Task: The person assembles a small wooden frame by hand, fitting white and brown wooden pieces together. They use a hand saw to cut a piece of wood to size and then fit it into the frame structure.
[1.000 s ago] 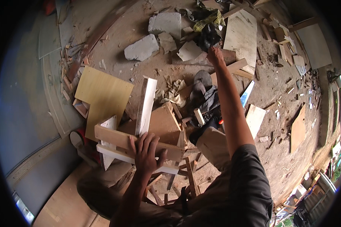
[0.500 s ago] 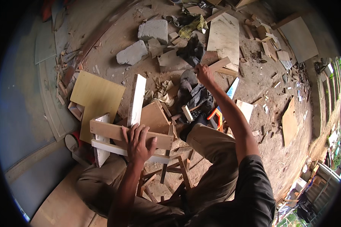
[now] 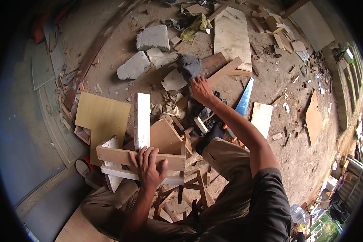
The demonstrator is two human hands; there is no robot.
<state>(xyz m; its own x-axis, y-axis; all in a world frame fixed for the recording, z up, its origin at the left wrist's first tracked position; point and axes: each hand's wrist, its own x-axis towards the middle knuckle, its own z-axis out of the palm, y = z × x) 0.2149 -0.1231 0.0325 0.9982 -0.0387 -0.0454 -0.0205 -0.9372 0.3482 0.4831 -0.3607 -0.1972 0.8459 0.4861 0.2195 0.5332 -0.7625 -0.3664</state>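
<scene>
A wooden frame (image 3: 117, 155) of narrow boards, with a white upright piece (image 3: 142, 121) standing from it, rests at my lap. My left hand (image 3: 150, 167) is on it, the fingers bent over the front board and the thumb apart. Out ahead, my right hand (image 3: 201, 90) grips a crumpled dark grey cloth (image 3: 189, 65), which hangs in front of the fingertips; part of the grip is hidden. Beneath the right forearm lies a handsaw with a blue blade (image 3: 245, 97) and an orange handle, partly covered by the arm.
Grey concrete blocks (image 3: 153, 38) lie ahead on the dirt floor. A long pale board (image 3: 232, 36) is beyond the right hand, and a yellowish panel (image 3: 103, 111) leans at the left. Wood scraps surround my feet. A wall (image 3: 24, 133) bounds the left side.
My right hand has drawn back toward me and to the left, with the dark cloth moving along. My left hand stays on the wooden frame. More of the saw blade shows.
</scene>
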